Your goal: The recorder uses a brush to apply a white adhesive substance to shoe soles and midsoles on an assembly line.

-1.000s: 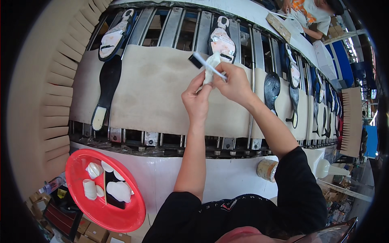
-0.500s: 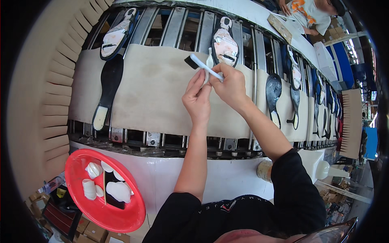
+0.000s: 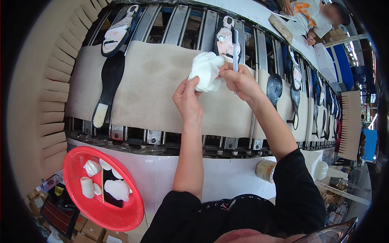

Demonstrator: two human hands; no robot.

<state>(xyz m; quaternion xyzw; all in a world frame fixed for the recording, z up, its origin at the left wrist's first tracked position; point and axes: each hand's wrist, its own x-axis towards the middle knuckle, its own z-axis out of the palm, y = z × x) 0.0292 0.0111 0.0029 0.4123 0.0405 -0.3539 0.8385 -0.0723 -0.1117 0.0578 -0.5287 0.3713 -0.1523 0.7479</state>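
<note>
**A white pad [image 3: 206, 72] and a brush [image 3: 235, 52] above the mat [image 3: 154, 89]**

The left hand [image 3: 189, 101] is pinching the soft, crumpled white pad, with its thumb on top. The pad is held up over the far edge of the tan mat, right of its middle. The right hand [image 3: 242, 82] is wrapped around the brush's pale handle, and its fingertips are at the pad's right side. The dark bristles point away from the person.

Behind them, a shoe [image 3: 224, 44] lies bottom up, just past the mat's far edge. A long black sole [image 3: 111, 77] lies on the left, reaching from the mat's far edge to its near edge. Another upside-down shoe [image 3: 116, 36] sits at the sole's far end. Nearer the person, a red tub [image 3: 137, 194] holds more white pads [image 3: 116, 189].
</note>
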